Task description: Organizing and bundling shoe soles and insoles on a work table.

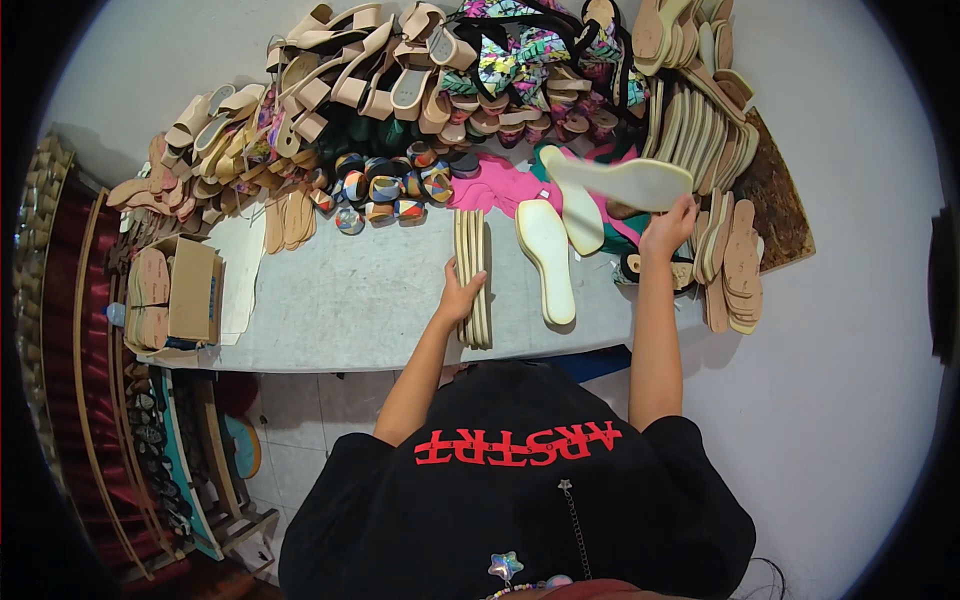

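Note:
My left hand [461, 297] is closed around a small stack of cream shoe insoles [471, 236], which stand on edge on the table. To the right, my right hand [668, 230] grips a white insole [636, 182] by one end. That insole is held up over the table, its far end blurred. Between my hands lie a pale insole [546, 262] with a light green-yellow rim and, partly overlapped beside it, a second pale insole [583, 222]. Pink fabric [492, 184] spreads behind them.
Beige sandals [375, 75] and floral-patterned shoes [525, 62] are heaped along the back. Multicoloured patchwork pieces [384, 188] sit in front of them. Stacked insoles [690, 135] and tan soles [740, 265] line the right side. A cardboard box [195, 290] stands at the table's left end.

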Demonstrator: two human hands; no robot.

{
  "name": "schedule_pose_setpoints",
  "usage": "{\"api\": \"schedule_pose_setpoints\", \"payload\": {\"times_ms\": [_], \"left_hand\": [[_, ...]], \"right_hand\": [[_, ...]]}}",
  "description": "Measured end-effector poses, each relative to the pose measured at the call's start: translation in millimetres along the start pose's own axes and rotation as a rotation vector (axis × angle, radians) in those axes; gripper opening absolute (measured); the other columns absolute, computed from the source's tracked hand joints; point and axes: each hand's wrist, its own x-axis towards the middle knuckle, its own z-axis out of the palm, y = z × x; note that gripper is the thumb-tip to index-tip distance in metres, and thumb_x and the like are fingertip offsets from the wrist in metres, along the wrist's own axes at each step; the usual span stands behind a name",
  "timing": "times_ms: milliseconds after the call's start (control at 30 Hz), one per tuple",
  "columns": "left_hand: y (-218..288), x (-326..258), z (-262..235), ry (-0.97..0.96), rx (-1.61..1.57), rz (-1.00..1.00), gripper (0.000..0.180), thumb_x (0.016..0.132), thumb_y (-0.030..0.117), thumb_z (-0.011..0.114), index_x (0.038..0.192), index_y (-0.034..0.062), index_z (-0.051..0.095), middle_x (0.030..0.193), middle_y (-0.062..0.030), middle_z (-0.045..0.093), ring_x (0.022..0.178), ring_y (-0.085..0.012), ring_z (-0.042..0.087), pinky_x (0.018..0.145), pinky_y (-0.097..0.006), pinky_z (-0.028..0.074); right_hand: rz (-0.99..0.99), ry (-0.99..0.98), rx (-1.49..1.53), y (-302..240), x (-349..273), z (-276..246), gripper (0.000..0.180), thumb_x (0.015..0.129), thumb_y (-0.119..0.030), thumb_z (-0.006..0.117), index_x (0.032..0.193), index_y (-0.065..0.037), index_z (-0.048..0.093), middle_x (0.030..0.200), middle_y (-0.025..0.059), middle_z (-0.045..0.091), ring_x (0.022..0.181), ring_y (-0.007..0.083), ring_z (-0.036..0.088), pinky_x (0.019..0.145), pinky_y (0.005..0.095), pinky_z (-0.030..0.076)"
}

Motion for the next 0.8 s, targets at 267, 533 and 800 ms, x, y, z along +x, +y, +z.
{"api": "schedule_pose_setpoints", "payload": {"times_ms": [267, 533, 800], "left_hand": [[-7.1, 4.8, -1.2, 0.004, 0.024, 0.019, 0.077, 0.079, 0.029, 0.063, 0.129, 0.0002, 0.011, 0.101, -0.0147, 0.051, 0.083, -0.0179, 0.053, 0.072, -0.029, 0.046], [-14.4, 4.8, -6.2, 0.032, 0.020, 0.005, 0.078, 0.079, 0.029, 0.064, 0.129, -0.0003, 0.013, 0.102, -0.0148, 0.051, 0.085, -0.0174, 0.053, 0.073, -0.029, 0.046], [-4.6, 2.7, -0.9, 0.004, -0.029, -0.014, 0.077, 0.079, 0.031, 0.063, 0.129, 0.0003, 0.014, 0.103, -0.0151, 0.051, 0.084, -0.0182, 0.054, 0.072, -0.029, 0.046]], "right_hand": [[0.256, -0.480, -0.190, 32.6, -3.9, 22.7, 0.024, 0.082, -0.013, 0.057, 0.102, 0.001, 0.056, 0.084, 0.0013, 0.057, 0.073, 0.0094, 0.051, 0.066, 0.0215, 0.041], [0.221, -0.924, -0.598, 78.0, -56.0, 39.0, 0.025, 0.077, -0.009, 0.058, 0.100, -0.003, 0.063, 0.074, 0.0037, 0.060, 0.066, 0.0110, 0.053, 0.061, 0.0242, 0.042], [-0.046, -0.808, -0.789, 107.8, -57.8, 45.0, 0.028, 0.074, -0.017, 0.063, 0.100, -0.005, 0.062, 0.086, 0.0114, 0.060, 0.082, 0.0231, 0.056, 0.072, 0.0338, 0.044]]}}
